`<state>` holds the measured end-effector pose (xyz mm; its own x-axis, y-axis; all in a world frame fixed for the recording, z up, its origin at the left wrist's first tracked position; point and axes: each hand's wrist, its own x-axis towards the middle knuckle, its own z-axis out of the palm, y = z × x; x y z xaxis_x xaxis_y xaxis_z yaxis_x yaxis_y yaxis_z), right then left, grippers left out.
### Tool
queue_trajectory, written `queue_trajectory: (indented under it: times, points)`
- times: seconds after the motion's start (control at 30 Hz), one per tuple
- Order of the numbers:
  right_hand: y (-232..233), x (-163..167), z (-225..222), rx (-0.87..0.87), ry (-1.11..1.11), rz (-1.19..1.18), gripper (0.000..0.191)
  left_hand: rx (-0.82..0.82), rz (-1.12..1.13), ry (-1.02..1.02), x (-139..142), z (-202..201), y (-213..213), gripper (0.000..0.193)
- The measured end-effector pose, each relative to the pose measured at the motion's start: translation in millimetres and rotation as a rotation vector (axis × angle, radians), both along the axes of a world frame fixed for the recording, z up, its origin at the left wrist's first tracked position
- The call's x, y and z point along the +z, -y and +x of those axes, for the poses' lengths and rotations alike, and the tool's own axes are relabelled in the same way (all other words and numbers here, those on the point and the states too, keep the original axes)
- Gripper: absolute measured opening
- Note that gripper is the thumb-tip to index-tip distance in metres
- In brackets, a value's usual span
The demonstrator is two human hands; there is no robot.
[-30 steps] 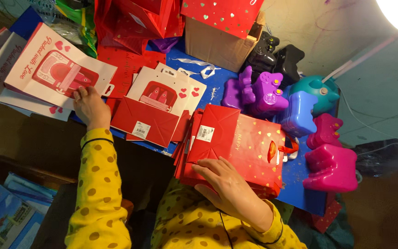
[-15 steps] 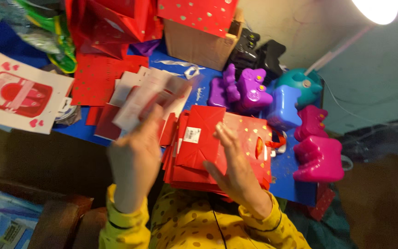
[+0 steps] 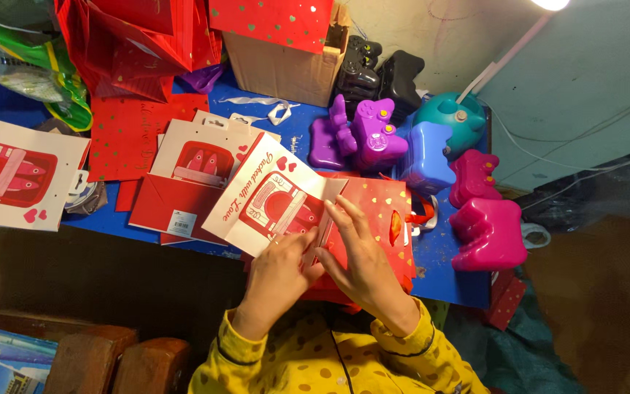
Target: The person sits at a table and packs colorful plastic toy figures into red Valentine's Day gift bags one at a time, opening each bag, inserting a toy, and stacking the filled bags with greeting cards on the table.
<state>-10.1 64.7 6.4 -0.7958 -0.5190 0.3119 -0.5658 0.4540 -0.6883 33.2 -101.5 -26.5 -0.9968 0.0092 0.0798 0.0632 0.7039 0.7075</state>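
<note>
Nearest the camera, yellow dotted sleeves (image 3: 315,365) run up from the bottom edge, where the body is cut off. The left hand (image 3: 275,281) pinches the near edge of a white card (image 3: 267,201) with a red picture, its fingertips hidden under the card's rim. The right hand (image 3: 362,263) lies flat, fingers spread narrow, touching the card's right edge and pressing on a red bag (image 3: 377,219). The bag lies on the blue counter (image 3: 439,266), its near part covered by both hands; an orange ribbon (image 3: 424,215) shows at its right side.

Left of the card lies a stack of similar cards and red envelopes (image 3: 176,197), partly overlapping, so their number is hard to tell. Another white card (image 3: 16,171) is cut off at the left edge.

Farther right sit pink (image 3: 486,233), blue (image 3: 428,157) and purple (image 3: 362,135) plastic cases shaped like game controllers, then a teal one (image 3: 450,117) and black ones (image 3: 380,73) behind. At the far edge stand a cardboard box (image 3: 282,66) and red bags (image 3: 140,36), cut off at the top. A green wrapper (image 3: 38,66) is blurred at top left.
</note>
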Motion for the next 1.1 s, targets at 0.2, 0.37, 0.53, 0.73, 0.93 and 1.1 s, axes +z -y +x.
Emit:
queue_trajectory:
  times: [0.2,0.37,0.53,0.73,0.93,1.1]
  points:
    - [-6,-2,-6,-0.091,-0.046,0.01,0.07,-0.057,0.097,-0.021,-19,-6,12,0.075]
    - [-17,1,-6,-0.068,-0.047,-0.05,0.028,0.074,0.074,-0.007,-16,-7,8,0.031]
    - [-13,-4,-19,0.281,-0.099,0.143,0.021,0.132,-0.153,-0.272,30,3,-2,0.018]
    - [12,-37,-61,0.445,-0.264,0.429,0.031,0.289,-0.492,-0.37,109,12,21,0.015]
    - [27,-53,-80,0.643,-0.199,0.744,0.035,0.412,-0.486,-0.612,147,9,48,0.015]
    - [43,-56,-77,0.436,-0.029,0.809,0.041,0.28,-0.473,-0.559,141,8,18,0.011]
